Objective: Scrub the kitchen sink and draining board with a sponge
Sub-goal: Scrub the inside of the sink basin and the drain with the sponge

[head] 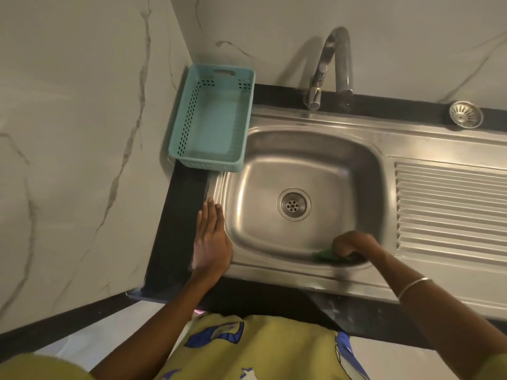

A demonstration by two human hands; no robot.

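Note:
A stainless steel sink [247, 193] fills the middle of the view, with a round drain [293, 204] in its basin. The ribbed draining board [450, 204] lies to its right. My right hand [354, 244] grips a green sponge [325, 254] against the near right wall of the basin; my fingers hide most of the sponge. My left hand [211, 237] lies flat with straight fingers on the sink's left rim, at the edge of the black counter.
A teal plastic basket [211, 119] stands on the black counter [178, 229] at the sink's back left corner. A curved chrome tap [329, 67] rises behind the basin. A loose metal strainer [465, 114] lies at the back right. Marble walls close the left and back.

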